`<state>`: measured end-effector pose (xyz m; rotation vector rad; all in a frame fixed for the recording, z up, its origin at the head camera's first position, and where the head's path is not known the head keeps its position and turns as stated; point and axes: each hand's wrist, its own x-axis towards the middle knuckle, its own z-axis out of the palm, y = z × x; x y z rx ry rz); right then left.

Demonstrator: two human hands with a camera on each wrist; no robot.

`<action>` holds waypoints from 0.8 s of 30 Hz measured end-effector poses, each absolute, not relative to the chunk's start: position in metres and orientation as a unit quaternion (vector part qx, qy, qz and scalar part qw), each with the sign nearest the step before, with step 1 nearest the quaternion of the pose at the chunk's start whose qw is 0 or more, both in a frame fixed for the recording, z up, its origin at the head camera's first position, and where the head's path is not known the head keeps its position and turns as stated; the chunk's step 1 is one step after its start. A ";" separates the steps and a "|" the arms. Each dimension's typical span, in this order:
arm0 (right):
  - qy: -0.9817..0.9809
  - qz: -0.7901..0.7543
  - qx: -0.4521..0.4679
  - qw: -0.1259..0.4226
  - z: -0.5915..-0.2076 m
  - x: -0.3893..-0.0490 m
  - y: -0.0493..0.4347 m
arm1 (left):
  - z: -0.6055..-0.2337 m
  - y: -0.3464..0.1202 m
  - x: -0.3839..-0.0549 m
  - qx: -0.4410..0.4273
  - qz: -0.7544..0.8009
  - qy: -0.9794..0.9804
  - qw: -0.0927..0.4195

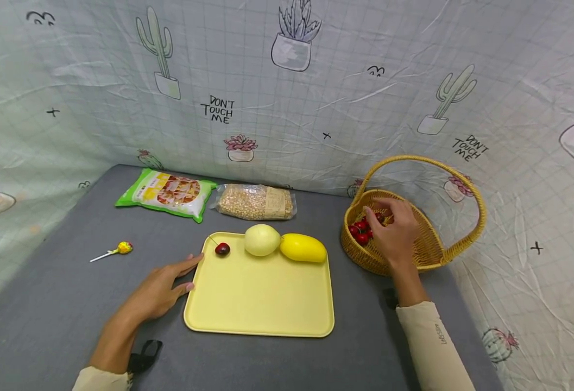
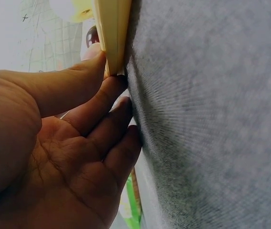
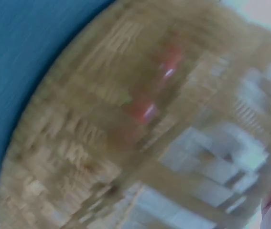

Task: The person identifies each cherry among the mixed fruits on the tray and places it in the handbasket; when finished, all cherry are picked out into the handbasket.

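My left hand touches the left edge of a pale yellow tray, its thumb and fingertips at the rim. In the left wrist view the thumb lies against the tray's rim. A dark red cherry with a stem, a pale green round fruit and a yellow oblong fruit lie along the tray's far side. Over a wicker basket hovers my right hand, thumb and forefinger apart, above several red cherries. The right wrist view is blurred.
A yellow-wrapped lollipop lies left of the tray. Behind the tray sit a green and white food bag and a clear bag of grains. The basket's tall arched handle leans right. A printed cloth hangs behind the grey table.
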<state>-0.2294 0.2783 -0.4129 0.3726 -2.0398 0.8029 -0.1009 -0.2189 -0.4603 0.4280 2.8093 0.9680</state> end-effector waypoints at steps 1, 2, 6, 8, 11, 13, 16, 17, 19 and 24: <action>-0.820 0.326 0.164 0.441 -0.412 -0.227 0.272 | -0.460 -0.219 -0.101 0.141 0.320 0.934 0.072; -0.819 0.326 0.177 0.438 -0.411 -0.224 0.265 | -0.460 -0.218 -0.101 0.141 0.319 0.934 0.073; -0.819 0.317 0.227 0.420 -0.408 -0.216 0.238 | -0.460 -0.218 -0.101 0.141 0.315 0.936 0.074; -0.823 0.310 0.250 0.406 -0.407 -0.212 0.225 | -0.460 -0.218 -0.101 0.139 0.315 0.936 0.074; -0.830 0.300 0.278 0.379 -0.405 -0.206 0.207 | -0.461 -0.218 -0.101 0.140 0.313 0.937 0.071; -0.832 0.299 0.300 0.358 -0.404 -0.203 0.196 | -0.461 -0.218 -0.101 0.139 0.312 0.937 0.071; -0.836 0.291 0.330 0.327 -0.403 -0.198 0.181 | -0.461 -0.218 -0.102 0.138 0.312 0.937 0.071; -0.839 0.285 0.340 0.316 -0.402 -0.196 0.176 | -0.461 -0.218 -0.102 0.138 0.312 0.937 0.071; -0.843 0.273 0.356 0.296 -0.401 -0.194 0.168 | -0.461 -0.218 -0.102 0.139 0.312 0.937 0.071; -0.859 0.242 0.382 0.241 -0.398 -0.189 0.147 | -0.461 -0.218 -0.102 0.140 0.313 0.937 0.072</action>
